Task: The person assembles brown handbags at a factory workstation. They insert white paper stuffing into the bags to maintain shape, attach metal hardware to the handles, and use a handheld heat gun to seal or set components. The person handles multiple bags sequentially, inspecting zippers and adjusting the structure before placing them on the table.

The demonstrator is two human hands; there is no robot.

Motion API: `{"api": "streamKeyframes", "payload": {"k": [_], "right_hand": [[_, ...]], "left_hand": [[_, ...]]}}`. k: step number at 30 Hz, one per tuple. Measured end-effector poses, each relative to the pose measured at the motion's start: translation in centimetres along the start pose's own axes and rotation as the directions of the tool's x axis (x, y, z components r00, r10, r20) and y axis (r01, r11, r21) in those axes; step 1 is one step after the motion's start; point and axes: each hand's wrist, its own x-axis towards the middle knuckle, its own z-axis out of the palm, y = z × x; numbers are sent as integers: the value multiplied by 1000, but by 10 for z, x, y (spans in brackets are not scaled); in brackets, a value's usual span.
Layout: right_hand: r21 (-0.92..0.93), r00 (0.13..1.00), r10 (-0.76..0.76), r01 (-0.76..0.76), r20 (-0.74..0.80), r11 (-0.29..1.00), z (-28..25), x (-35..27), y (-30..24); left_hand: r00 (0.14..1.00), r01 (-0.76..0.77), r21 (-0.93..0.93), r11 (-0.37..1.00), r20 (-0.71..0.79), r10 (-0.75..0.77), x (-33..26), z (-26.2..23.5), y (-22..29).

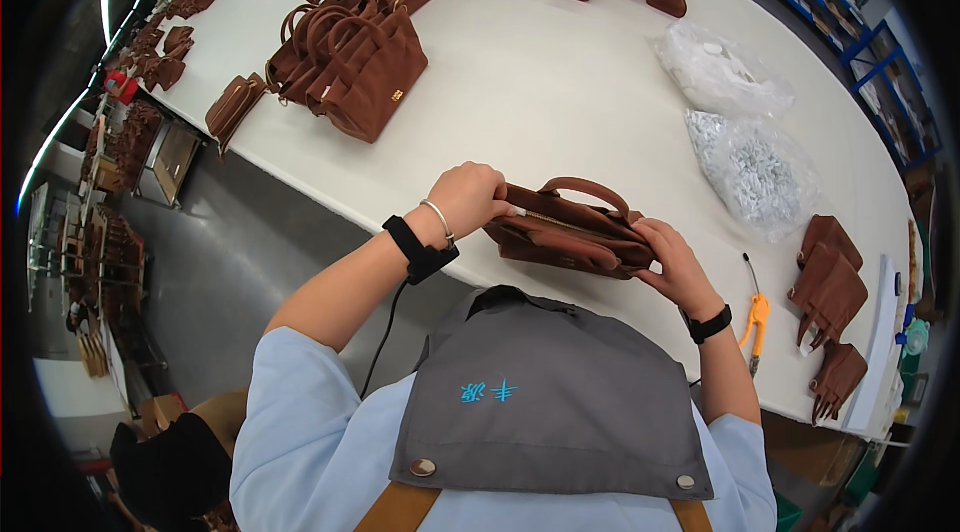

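Observation:
At the table's near edge sits a brown leather handbag (560, 244), its top facing me and its two curved handles standing apart. My left hand (468, 200) pinches the bag's left top corner, near a small whitish bit inside the opening. At the other end, my right hand (675, 257) has its fingers over the right top corner and the thumb below, closed on it. The bag's mouth is partly spread, and a light zipper line shows along it. What lies deeper inside is hidden.
Finished-looking brown handbags (370, 72) stand at the left and along the far edge. Clear plastic bags (755, 167), one filled with small silvery pieces, lie to the right. An orange air blow gun (757, 322) and brown leather pieces (830, 282) are at the near right of the white table (560, 82).

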Motion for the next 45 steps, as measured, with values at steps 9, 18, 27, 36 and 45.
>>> {"api": "streamKeyframes", "payload": {"k": [9,18,27,36,45], "right_hand": [[-21,1000,-10,10,-4,1000,-2,2,-4],[-19,1000,-4,4,22,1000,-1,0,1],[-130,999,-46,47,14,990,-18,20,-17],[-171,998,-1,12,62,985,-25,29,3],[-701,964,-231,72,-134,709,20,10,22]], "left_hand": [[937,-228,183,956,-225,267,0,37,-4],[926,-299,233,926,-163,340,6,30,-14],[907,-378,170,910,-130,401,0,26,-19],[843,-396,337,854,-235,484,16,21,-17],[543,-465,647,604,-331,772,17,61,-37]]}}
